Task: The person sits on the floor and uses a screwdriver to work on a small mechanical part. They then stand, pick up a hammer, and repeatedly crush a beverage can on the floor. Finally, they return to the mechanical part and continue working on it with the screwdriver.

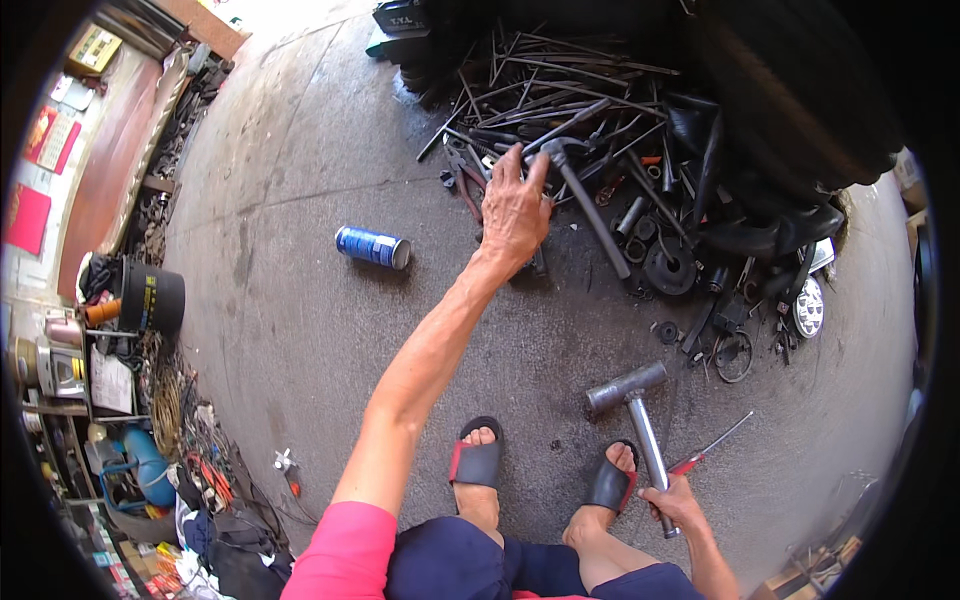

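My left hand point(515, 215) reaches over the near edge of a heap of metal tools. Its fingers are stretched and apart, their tips beside the head of a hammer point(598, 220) whose grey handle slants toward me. I cannot tell whether they touch it. Below the fingers lie pliers point(466, 190) and other parts, partly covered by the hand. Low on the right, my right hand point(680, 503) is closed round the handle of a heavy steel mallet point(627, 388), its cylindrical head away from me. A red-handled screwdriver point(712, 443) shows just beyond that hand; whether the hand also holds it is unclear.
A blue can point(372, 247) lies on its side on the concrete floor point(290, 330). Long metal rods point(570, 75) pile up beneath dark tyres point(800, 90). My sandalled feet point(478, 455) stand near the mallet. A black bucket point(152, 297) and cluttered shelves line the left.
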A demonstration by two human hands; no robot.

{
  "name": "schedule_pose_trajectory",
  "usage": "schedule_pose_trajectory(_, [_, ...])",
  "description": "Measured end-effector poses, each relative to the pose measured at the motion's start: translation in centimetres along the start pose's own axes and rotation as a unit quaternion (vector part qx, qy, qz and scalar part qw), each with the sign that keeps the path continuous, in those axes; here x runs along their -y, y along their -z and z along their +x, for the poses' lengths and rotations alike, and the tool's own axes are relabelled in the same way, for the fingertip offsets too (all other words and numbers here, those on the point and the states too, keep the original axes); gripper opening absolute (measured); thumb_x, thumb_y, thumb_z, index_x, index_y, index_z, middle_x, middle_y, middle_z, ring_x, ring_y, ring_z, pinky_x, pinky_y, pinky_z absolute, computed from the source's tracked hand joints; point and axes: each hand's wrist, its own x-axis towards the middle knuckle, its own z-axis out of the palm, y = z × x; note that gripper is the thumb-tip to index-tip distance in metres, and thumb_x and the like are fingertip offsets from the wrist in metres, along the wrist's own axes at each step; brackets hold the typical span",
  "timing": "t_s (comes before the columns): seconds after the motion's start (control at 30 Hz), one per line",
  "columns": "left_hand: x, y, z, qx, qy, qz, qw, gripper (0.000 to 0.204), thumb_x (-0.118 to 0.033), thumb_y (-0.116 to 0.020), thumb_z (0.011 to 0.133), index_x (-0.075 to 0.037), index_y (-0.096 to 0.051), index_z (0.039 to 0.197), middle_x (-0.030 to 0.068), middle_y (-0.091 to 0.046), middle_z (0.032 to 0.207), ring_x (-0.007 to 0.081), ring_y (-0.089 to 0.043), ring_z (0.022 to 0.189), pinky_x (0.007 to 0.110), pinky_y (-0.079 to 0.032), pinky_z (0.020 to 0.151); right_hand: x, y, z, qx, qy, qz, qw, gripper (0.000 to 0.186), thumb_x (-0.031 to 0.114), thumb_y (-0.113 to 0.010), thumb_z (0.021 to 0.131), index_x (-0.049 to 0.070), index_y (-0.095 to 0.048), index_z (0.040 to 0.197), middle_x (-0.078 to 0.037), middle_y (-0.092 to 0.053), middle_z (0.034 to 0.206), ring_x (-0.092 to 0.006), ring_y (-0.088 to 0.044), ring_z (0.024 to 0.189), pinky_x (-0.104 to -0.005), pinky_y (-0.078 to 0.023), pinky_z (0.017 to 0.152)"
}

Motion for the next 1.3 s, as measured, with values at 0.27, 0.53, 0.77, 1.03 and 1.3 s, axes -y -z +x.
schedule_pose_trajectory(0.27, [13.8, 2.4, -13.7, 0.133, 0.299, 0.333, 0.884, 0.062, -0.017, -0.063, 0.072, -0.017, -0.044, 0.131, 0.0233, -0.018, 0.146, 0.0464, -0.019, 0.132, 0.067, -0.02, 0.098, 0.7, -0.6, 0.0, -0.005, -0.01, -0.008, 1.0, 0.02, 0.012, -0.07, 0.074, 0.001, -0.053, 0.068, -0.004, -0.052, 0.052, -0.0124, -0.05, 0.04, -0.0265, -0.04, 0.036])
schedule_pose_trajectory(0.53, [19.7, 5.5, -18.0, 0.177, 0.217, 0.331, 0.901, 0.05, -0.012, -0.065, 0.075, -0.011, -0.049, 0.122, 0.0144, -0.024, 0.147, 0.0405, -0.037, 0.125, 0.05, -0.043, 0.091, -0.2, -0.9, 0.5, -0.008, -0.004, 0.025, 1.0, 0.021, 0.01, -0.07, 0.073, 0.002, -0.052, 0.067, -0.003, -0.05, 0.049, -0.0113, -0.048, 0.036, -0.0252, -0.038, 0.033])
schedule_pose_trajectory(0.77, [20.0, 6.3, -18.2, 0.147, 0.254, 0.185, 0.938, 0.05, -0.013, -0.066, 0.073, -0.004, -0.047, 0.118, 0.0195, -0.019, 0.147, 0.0413, -0.036, 0.124, 0.052, -0.047, 0.088, -0.5, -1.2, 0.6, -0.033, 0.012, 0.001, 0.999, 0.022, 0.011, -0.071, 0.072, 0.001, -0.052, 0.072, -0.003, -0.051, 0.051, -0.011, -0.048, 0.038, -0.0263, -0.039, 0.034])
schedule_pose_trajectory(1.03, [14.5, 6.8, -19.0, 0.05, 0.246, 0.224, 0.942, 0.035, -0.014, -0.064, 0.076, -0.001, -0.051, 0.106, 0.0263, -0.038, 0.13, 0.0412, -0.046, 0.11, 0.048, -0.043, 0.088, 3.0, -2.1, -1.8, -0.01, -0.006, -0.012, 1.0, 0.019, 0.003, -0.066, 0.074, 0.0, -0.047, 0.072, -0.005, -0.049, 0.052, -0.0122, -0.048, 0.039, -0.028, -0.038, 0.034])
schedule_pose_trajectory(1.3, [-7.8, 0.5, -27.2, 0.478, 0.403, -0.541, 0.562, 0.053, -0.05, -0.053, 0.089, -0.001, -0.06, 0.109, 0.0068, -0.063, 0.098, 0.0151, -0.06, 0.087, 0.03, -0.048, 0.077, 9.4, -4.5, -3.7, 0.072, -0.018, 0.009, 0.997, 0.012, -0.001, -0.059, 0.073, -0.003, -0.048, 0.077, -0.007, -0.051, 0.055, -0.0134, -0.049, 0.04, -0.0283, -0.042, 0.035])
